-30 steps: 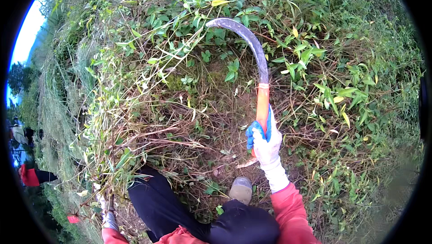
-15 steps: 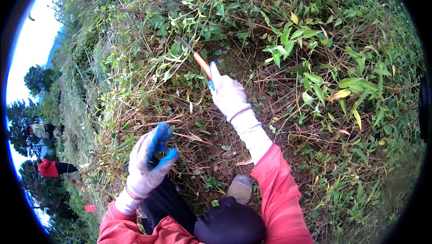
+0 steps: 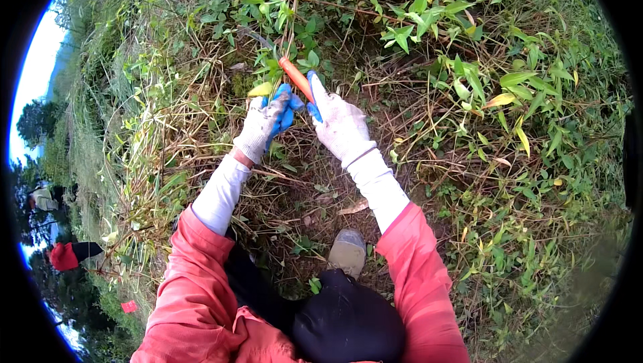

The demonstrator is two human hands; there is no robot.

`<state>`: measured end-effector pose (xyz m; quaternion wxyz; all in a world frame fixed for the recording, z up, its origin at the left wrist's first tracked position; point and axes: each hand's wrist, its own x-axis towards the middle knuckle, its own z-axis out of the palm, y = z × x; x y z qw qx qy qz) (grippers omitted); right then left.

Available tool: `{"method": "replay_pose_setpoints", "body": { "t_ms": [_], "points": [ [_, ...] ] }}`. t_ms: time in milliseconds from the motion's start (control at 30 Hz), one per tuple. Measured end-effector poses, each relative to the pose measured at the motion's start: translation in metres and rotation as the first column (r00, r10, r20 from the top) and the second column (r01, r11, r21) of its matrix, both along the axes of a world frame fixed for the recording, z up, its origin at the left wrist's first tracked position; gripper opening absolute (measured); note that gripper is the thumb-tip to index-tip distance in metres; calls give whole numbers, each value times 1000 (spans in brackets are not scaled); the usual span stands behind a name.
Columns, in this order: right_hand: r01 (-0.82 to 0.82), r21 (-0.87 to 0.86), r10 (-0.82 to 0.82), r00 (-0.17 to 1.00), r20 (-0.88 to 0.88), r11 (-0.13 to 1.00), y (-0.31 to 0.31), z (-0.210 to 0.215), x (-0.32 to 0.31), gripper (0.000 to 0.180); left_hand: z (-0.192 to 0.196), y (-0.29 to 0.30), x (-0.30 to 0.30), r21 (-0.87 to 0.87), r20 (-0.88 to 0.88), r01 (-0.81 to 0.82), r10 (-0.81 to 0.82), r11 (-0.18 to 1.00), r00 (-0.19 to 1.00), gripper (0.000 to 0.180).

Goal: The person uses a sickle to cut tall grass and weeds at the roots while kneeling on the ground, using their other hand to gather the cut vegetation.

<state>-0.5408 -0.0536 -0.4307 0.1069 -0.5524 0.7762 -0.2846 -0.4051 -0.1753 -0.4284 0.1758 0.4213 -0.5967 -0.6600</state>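
The left hand [image 3: 273, 114], loosely open and farther back half a second ago, now curls round stems [image 3: 291, 25] just ahead of it, beside the sickle [image 3: 291, 69] clenched in the right hand [image 3: 340, 125], bringing stems and blade [image 3: 258, 38] close, though blur hides whether they touch.

Overgrown ground [image 3: 348, 179] outdoors — weeds [image 3: 429, 20], trees [image 3: 37, 122], bright sky [image 3: 41, 61]

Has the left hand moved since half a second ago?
Yes. Judged against the boot, the left hand has moved forward and to the right, now close beside the right hand.
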Motion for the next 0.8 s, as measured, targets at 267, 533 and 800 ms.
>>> {"method": "replay_pose_setpoints", "body": {
  "t_ms": [267, 533, 800],
  "points": [
    [226, 178, -287, 778, 558, 958, 198, -62, 74, 64, 63, -98, 229, -242, -221, -483, 437, 841, 872, 29],
    [303, 219, -374, 743, 555, 927, 172, -48, 42, 59, 36, 44, 35, -731, 662, 654, -31, 193, 749, 51],
    [230, 232, -324, 759, 565, 945, 234, -35, 78, 63, -97, 60, 19, -204, 941, 748, -83, 631, 327, 68]
  ]
}}
